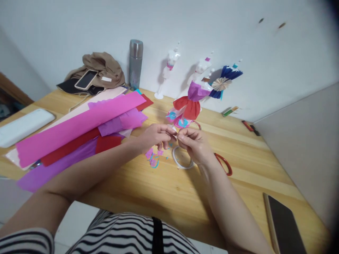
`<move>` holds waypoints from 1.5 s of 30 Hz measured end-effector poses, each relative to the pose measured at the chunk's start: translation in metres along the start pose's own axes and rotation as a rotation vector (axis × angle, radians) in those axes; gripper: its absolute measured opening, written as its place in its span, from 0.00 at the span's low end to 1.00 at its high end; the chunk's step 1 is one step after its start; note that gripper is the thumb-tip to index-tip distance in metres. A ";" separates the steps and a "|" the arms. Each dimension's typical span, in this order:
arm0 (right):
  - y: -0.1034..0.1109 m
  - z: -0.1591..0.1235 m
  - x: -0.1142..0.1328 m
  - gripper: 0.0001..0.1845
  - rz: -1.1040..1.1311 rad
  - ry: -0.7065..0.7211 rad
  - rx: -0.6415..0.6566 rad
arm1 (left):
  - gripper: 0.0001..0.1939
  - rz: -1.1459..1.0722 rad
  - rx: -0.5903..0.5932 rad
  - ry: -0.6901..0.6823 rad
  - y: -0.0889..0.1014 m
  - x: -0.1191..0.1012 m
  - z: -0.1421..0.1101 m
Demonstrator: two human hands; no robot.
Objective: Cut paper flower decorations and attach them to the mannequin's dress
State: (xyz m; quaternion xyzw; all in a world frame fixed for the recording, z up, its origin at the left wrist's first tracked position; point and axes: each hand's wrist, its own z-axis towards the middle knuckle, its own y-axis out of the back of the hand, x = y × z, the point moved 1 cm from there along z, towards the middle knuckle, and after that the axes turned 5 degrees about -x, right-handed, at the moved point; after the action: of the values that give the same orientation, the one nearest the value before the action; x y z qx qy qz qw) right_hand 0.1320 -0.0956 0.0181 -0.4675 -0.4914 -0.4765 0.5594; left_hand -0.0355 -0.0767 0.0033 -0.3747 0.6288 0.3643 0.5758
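Note:
My left hand [159,137] and my right hand [194,143] meet fingertip to fingertip above the table, both closed in a pinch on a small white piece [174,128], mostly hidden by the fingers; it looks like a bit of tape. Below them lies a white tape roll [175,161], flat on the wood. Pink and blue paper scraps [153,162] are scattered beneath my left hand. Just beyond my hands stands a dress form [198,90] in a purple paper top and red skirt, with blue pieces on pink lower layers.
Crepe paper sheets [79,128] are stacked at left, near a white box-like case [26,127]. Behind stand a flask [135,65], a plain white mannequin [167,72] and a blue-dressed one [225,79]. Red-handled scissors, partly hidden, show a handle [225,164]; a dark notebook [284,225] lies right.

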 end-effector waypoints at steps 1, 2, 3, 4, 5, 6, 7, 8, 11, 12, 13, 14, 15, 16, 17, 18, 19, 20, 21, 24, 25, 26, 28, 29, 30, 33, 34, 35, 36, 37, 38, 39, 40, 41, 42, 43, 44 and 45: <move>0.000 -0.001 0.001 0.17 -0.006 -0.002 0.001 | 0.12 -0.070 0.003 -0.014 0.000 -0.004 -0.002; -0.001 -0.001 0.001 0.16 -0.014 0.001 0.000 | 0.10 -0.098 -0.006 -0.040 0.000 -0.008 -0.004; -0.001 -0.001 0.002 0.15 -0.023 0.010 -0.003 | 0.08 -0.091 -0.008 -0.067 0.000 -0.011 -0.006; -0.001 -0.001 0.002 0.14 -0.035 0.024 -0.008 | 0.06 -0.052 -0.007 -0.098 0.000 -0.015 -0.008; 0.000 -0.001 0.003 0.13 -0.048 0.040 -0.016 | 0.06 -0.003 -0.013 -0.132 0.000 -0.018 -0.010; 0.000 -0.001 0.003 0.13 -0.064 0.053 -0.024 | 0.06 0.046 -0.016 -0.161 0.001 -0.020 -0.011; 0.001 -0.001 0.003 0.12 -0.081 0.060 -0.031 | 0.07 0.088 -0.021 -0.187 0.001 -0.022 -0.011; 0.002 -0.001 0.003 0.12 -0.097 0.062 -0.036 | 0.08 0.122 -0.025 -0.207 0.001 -0.023 -0.012; 0.003 -0.002 0.001 0.13 -0.123 0.061 -0.035 | 0.10 0.176 -0.020 -0.228 0.002 -0.027 -0.012; 0.003 -0.002 0.000 0.13 -0.124 0.061 -0.031 | 0.10 0.176 -0.015 -0.219 0.002 -0.029 -0.012; 0.003 -0.002 0.000 0.14 -0.121 0.062 -0.028 | 0.11 0.166 -0.010 -0.203 0.002 -0.030 -0.011; 0.003 -0.002 0.000 0.15 -0.117 0.069 -0.027 | 0.11 0.143 -0.007 -0.180 0.002 -0.031 -0.011; 0.004 -0.003 0.002 0.17 -0.110 0.084 -0.032 | 0.12 0.113 -0.005 -0.156 0.001 -0.032 -0.010; 0.007 -0.003 0.005 0.18 -0.098 0.105 -0.041 | 0.12 0.081 -0.004 -0.130 0.001 -0.033 -0.010; 0.011 -0.003 0.010 0.19 -0.088 0.139 -0.064 | 0.12 0.050 -0.006 -0.108 0.001 -0.034 -0.009; 0.018 -0.003 0.016 0.19 -0.084 0.172 -0.097 | 0.12 0.022 -0.012 -0.089 0.002 -0.035 -0.009; 0.027 -0.003 0.023 0.17 -0.082 0.197 -0.138 | 0.12 -0.006 -0.025 -0.071 0.002 -0.035 -0.009; 0.039 -0.003 0.030 0.14 -0.126 0.228 -0.223 | 0.12 -0.032 -0.040 -0.054 0.002 -0.036 -0.008; 0.053 -0.003 0.036 0.11 -0.234 0.236 -0.294 | 0.11 -0.056 -0.055 -0.041 0.003 -0.035 -0.008; 0.101 -0.007 0.039 0.06 -0.796 0.001 -0.356 | 0.11 -0.114 -0.075 -0.029 0.003 -0.032 -0.007; 0.116 -0.012 0.034 0.09 -0.992 -0.111 -0.349 | 0.11 -0.129 -0.066 -0.032 0.002 -0.030 -0.007; 0.129 -0.018 0.026 0.13 -1.055 -0.163 -0.364 | 0.11 -0.145 -0.054 -0.036 0.002 -0.028 -0.006; 0.146 -0.033 0.006 0.15 -1.104 -0.212 -0.362 | 0.10 -0.171 -0.019 -0.037 0.001 -0.025 -0.005; 0.150 -0.042 -0.005 0.16 -1.111 -0.219 -0.339 | 0.10 -0.180 -0.004 -0.034 0.001 -0.023 -0.005; 0.152 -0.050 -0.016 0.18 -1.114 -0.223 -0.322 | 0.10 -0.187 0.011 -0.031 0.000 -0.022 -0.004; 0.153 -0.066 -0.039 0.18 -1.139 -0.221 -0.379 | 0.11 -0.212 0.024 0.009 -0.001 -0.017 -0.004; 0.153 -0.069 -0.043 0.17 -1.128 -0.228 -0.408 | 0.11 -0.232 0.018 0.031 -0.002 -0.015 -0.004; 0.155 -0.070 -0.046 0.17 -1.108 -0.237 -0.428 | 0.11 -0.256 0.007 0.053 -0.002 -0.013 -0.004; 0.156 -0.070 -0.048 0.17 -1.086 -0.244 -0.442 | 0.11 -0.280 -0.009 0.081 -0.003 -0.011 -0.004; 0.158 -0.070 -0.048 0.17 -1.051 -0.251 -0.447 | 0.10 -0.303 -0.023 0.110 -0.003 -0.009 -0.005; 0.159 -0.069 -0.047 0.19 -1.001 -0.254 -0.443 | 0.10 -0.326 -0.037 0.134 -0.003 -0.009 -0.005; 0.160 -0.070 -0.046 0.21 -0.946 -0.255 -0.432 | 0.09 -0.347 -0.050 0.152 -0.004 -0.009 -0.005; 0.159 -0.070 -0.044 0.23 -0.861 -0.244 -0.421 | 0.09 -0.364 -0.059 0.164 -0.004 -0.010 -0.005; 0.157 -0.071 -0.041 0.25 -0.751 -0.217 -0.411 | 0.09 -0.377 -0.070 0.168 -0.004 -0.011 -0.006; 0.153 -0.071 -0.038 0.27 -0.645 -0.176 -0.407 | 0.10 -0.382 -0.077 0.165 -0.005 -0.014 -0.006; 0.147 -0.071 -0.035 0.28 -0.449 -0.095 -0.416 | 0.10 -0.380 -0.088 0.156 -0.005 -0.016 -0.007; 0.140 -0.070 -0.032 0.31 -0.273 -0.004 -0.400 | 0.11 -0.371 -0.095 0.145 -0.006 -0.018 -0.008; 0.132 -0.067 -0.029 0.34 -0.180 0.068 -0.373 | 0.11 -0.360 -0.100 0.130 -0.006 -0.020 -0.009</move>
State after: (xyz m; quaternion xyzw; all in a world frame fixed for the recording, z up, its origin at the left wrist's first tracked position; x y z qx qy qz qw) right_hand 0.2677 -0.1458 -0.0235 -0.5010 -0.4152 -0.6227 0.4345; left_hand -0.0327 -0.0862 0.0241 -0.5321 0.5685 0.2614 0.5704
